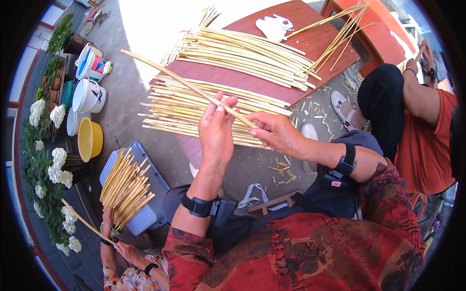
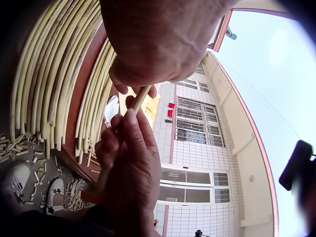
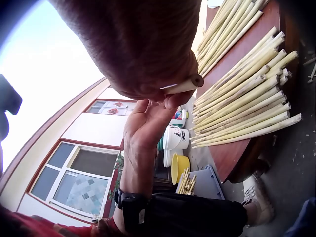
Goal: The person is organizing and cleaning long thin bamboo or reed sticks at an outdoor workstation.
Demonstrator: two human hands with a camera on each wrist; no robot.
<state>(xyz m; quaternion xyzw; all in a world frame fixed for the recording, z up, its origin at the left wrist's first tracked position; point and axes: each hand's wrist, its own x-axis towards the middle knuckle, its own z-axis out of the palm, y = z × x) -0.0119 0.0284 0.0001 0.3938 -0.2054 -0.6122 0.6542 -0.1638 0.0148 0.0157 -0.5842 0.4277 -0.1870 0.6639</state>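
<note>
A long, pale plant stalk [image 1: 170, 73] slants across the head view above the table, its far end out at the upper left. Partway along it, my left hand [image 1: 216, 133] holds it between thumb and fingers, palm turned up. My right hand [image 1: 284, 136] pinches it near its lower end, close beside the left. The right wrist view shows that cut end of the stalk [image 3: 183, 87] poking out past my fingers, with a dark hole in its middle. Beneath my hands, a row of similar stalks [image 1: 174, 104] lies along the near side of the table.
On the reddish table [image 1: 310, 36] lie another stalk bundle [image 1: 242, 53] and a white glove [image 1: 274, 26]. Short cut pieces [image 1: 284, 169] litter the ground. A blue-grey bin [image 1: 158, 179] with stalks, a yellow basin [image 1: 91, 139] and buckets stand left. Two other people sit nearby.
</note>
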